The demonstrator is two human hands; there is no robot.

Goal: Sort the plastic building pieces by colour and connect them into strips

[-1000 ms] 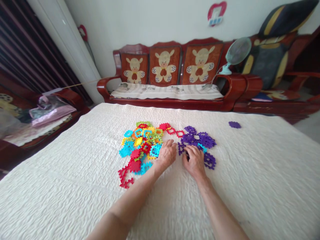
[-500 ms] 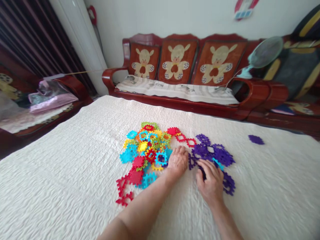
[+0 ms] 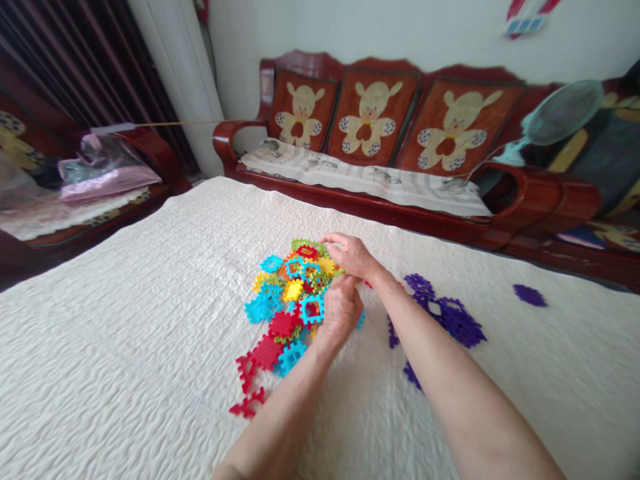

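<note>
A heap of interlocking plastic tiles [image 3: 293, 293] in blue, red, yellow, green and orange lies on the white quilted cover [image 3: 150, 320]. My left hand [image 3: 341, 308] rests at the heap's right edge, knuckles up and fingers curled under; what they hold is hidden. My right hand [image 3: 350, 255] reaches across above it to the heap's far edge, with fingers and thumb pinched together over the tiles there. A separate group of purple tiles [image 3: 453, 317] lies to the right, partly behind my right forearm.
One purple tile [image 3: 530, 295] lies alone at the far right. Red tiles [image 3: 247, 380] trail off the heap towards me. A red wooden sofa [image 3: 380, 193] with bear cushions runs along the far side, with a small fan [image 3: 555, 123] on its arm. Plastic bags [image 3: 103, 177] lie at the left.
My right hand has left the purple tiles and crossed left to the far edge of the mixed heap. The left hand has curled up at the heap's edge. The view has shifted left.
</note>
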